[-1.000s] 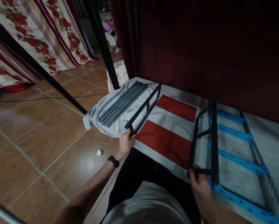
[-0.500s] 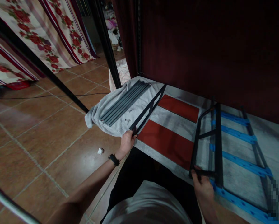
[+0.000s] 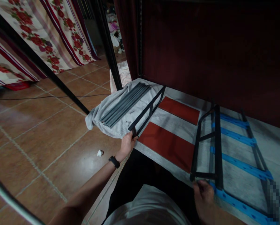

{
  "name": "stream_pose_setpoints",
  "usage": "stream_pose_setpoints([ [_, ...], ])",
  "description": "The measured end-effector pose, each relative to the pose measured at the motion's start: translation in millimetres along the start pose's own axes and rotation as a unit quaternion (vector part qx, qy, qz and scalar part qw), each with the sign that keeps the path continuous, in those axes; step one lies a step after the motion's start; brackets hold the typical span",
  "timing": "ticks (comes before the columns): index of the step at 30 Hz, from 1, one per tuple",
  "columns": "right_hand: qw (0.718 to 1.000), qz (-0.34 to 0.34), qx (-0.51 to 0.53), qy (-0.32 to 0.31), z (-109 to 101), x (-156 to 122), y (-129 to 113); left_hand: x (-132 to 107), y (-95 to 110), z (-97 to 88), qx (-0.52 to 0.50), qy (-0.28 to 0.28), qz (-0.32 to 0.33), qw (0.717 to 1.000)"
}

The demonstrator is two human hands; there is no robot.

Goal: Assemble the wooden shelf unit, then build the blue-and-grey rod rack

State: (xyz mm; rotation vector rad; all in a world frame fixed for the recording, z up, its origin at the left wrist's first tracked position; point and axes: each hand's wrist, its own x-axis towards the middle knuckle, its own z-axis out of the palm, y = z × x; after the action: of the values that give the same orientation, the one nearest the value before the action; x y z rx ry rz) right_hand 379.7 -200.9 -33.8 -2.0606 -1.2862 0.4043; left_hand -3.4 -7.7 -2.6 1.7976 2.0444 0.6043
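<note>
1. Place: a room in a home, judging by the soft furnishings;
2. Floral curtain (image 3: 67, 23): hangs far beyond and left of the left fingers (image 3: 130, 137);
3. Tiled floor (image 3: 60, 134): extends left of those fingers; a thin cable (image 3: 48, 97) crosses it;
4. Grey fleecy cloth (image 3: 102, 107): lies just beyond those fingers;
5. Dark red drape (image 3: 200, 56): hangs well beyond them, extending right;
6. Heaped clutter (image 3: 115, 39): farther beyond them; items indistinct.
</note>
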Motion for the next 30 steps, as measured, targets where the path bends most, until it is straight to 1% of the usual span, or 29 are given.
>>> stream_pose_setpoints([
  [1,1.000,0.006,0.011,-0.014,0,-8,-2,0,0,-0.3,0.002,-0.001,-0.003,1.000],
  [3,0.997,-0.008,0.029,-0.071,2,-18,-14,0,-1,-1.1,0.009,-0.006,-0.005,1.000],
  [5,0.988,-0.077,0.042,-0.130,9,-14,-40,1,-1,-2.0,0.006,-0.009,-0.002,1.000],
  [6,0.984,-0.106,0.038,-0.139,16,-6,-57,1,-1,-2.6,-0.002,-0.010,-0.001,1.000],
  [8,0.975,-0.179,0.036,-0.123,33,24,-94,0,0,-3.8,-0.019,-0.008,0.002,1.000],
  [10,0.967,-0.235,0.016,-0.097,55,64,-127,-1,2,-5.2,-0.026,-0.007,0.000,1.000],
  [12,0.969,-0.232,-0.049,-0.067,76,105,-152,-1,3,-7.0,-0.020,-0.012,-0.004,1.000],
  [13,0.967,-0.223,-0.094,-0.075,85,122,-160,-1,4,-8.1,-0.015,-0.014,-0.007,1.000],
  [14,0.964,-0.205,-0.141,-0.090,93,137,-165,-2,5,-9.2,-0.013,-0.017,-0.010,1.000],
  [16,0.949,-0.173,-0.224,-0.140,104,160,-169,-1,5,-11.3,-0.017,-0.021,-0.014,1.000],
  [18,0.936,-0.150,-0.258,-0.187,109,175,-168,-1,5,-12.4,-0.034,-0.022,-0.012,0.999],
  [22,0.933,-0.130,-0.223,-0.252,108,200,-162,-1,4,-9.4,-0.066,-0.018,0.008,0.998],
  [25,0.926,-0.135,-0.201,-0.289,103,216,-162,-3,4,-5.3,-0.079,-0.010,0.019,0.997],
  [27,0.925,-0.138,-0.185,-0.301,98,220,-164,-4,4,-4.6,-0.094,-0.011,0.022,0.995],
  [30,0.935,-0.145,-0.143,-0.292,85,216,-169,-5,3,-7.5,-0.137,-0.019,0.032,0.990],
])
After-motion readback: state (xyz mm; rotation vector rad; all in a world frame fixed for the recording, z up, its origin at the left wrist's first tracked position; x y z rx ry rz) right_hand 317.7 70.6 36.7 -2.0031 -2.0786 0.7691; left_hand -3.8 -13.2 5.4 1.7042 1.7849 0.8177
